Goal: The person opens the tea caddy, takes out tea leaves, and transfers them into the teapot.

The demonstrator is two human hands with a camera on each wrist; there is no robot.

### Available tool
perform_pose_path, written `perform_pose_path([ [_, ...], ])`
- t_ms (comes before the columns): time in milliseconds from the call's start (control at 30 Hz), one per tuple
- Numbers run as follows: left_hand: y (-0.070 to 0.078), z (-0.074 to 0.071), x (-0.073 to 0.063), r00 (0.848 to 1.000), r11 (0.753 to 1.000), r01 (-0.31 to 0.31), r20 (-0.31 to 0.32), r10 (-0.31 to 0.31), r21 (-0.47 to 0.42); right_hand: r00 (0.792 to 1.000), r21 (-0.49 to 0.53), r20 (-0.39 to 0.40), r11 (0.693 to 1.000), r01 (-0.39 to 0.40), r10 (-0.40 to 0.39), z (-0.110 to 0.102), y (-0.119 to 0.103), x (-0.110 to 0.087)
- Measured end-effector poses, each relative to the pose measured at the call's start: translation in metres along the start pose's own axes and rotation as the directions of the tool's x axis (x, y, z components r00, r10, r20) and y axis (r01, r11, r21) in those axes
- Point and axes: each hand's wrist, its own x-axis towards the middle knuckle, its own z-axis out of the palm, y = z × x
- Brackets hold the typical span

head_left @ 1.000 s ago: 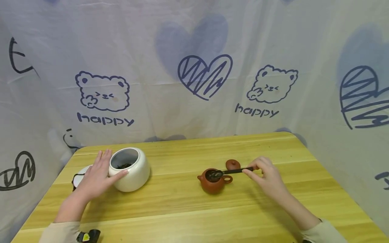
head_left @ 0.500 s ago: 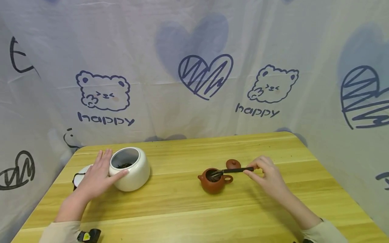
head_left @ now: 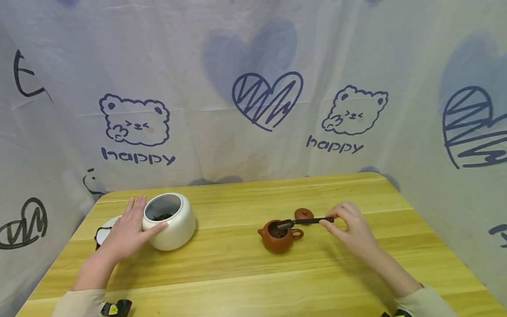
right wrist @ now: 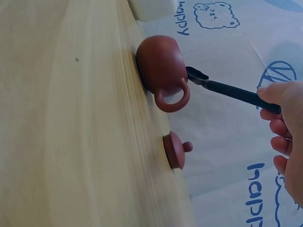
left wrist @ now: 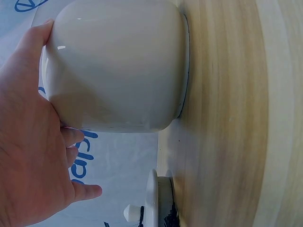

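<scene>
My left hand [head_left: 127,230] rests against the side of a round white jar [head_left: 176,229], fingers extended and thumb along its front near the rim. Dark tea leaves [head_left: 161,217] lie inside the jar. My right hand [head_left: 352,226] pinches the black handle of a small tea scoop [head_left: 313,221] between thumb and fingers. The scoop's head is over the mouth of a reddish-brown clay teapot [head_left: 277,244], which has dark leaves inside. In the right wrist view the scoop [right wrist: 236,92] slants down to the teapot's rim, above its loop handle [right wrist: 173,106].
The teapot's lid [head_left: 303,214] lies on the wooden table [head_left: 237,281] behind the teapot's handle. A white jar lid [left wrist: 151,198] with a knob and dark cord is left of the jar, partly behind my left hand. A printed cloth [head_left: 198,145] hangs behind the table.
The scoop's head has turned over and drawn slightly right and up, uncovering more of the leaves in the teapot. My right hand has shifted slightly right; the left hand and jar stay put.
</scene>
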Motion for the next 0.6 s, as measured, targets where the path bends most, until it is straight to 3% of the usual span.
perform_pose_path([
  [233,0.001,0.000,-0.001,1.000,1.000,-0.001,0.000,0.001,0.007,0.990,-0.024,0.013,0.990,0.139,-0.139,-0.002,0.006,0.001],
  [600,0.002,-0.001,-0.001,1.000,1.000,0.008,-0.002,-0.008,0.009,0.978,-0.055,0.057,0.978,0.202,-0.199,-0.005,0.003,0.012],
])
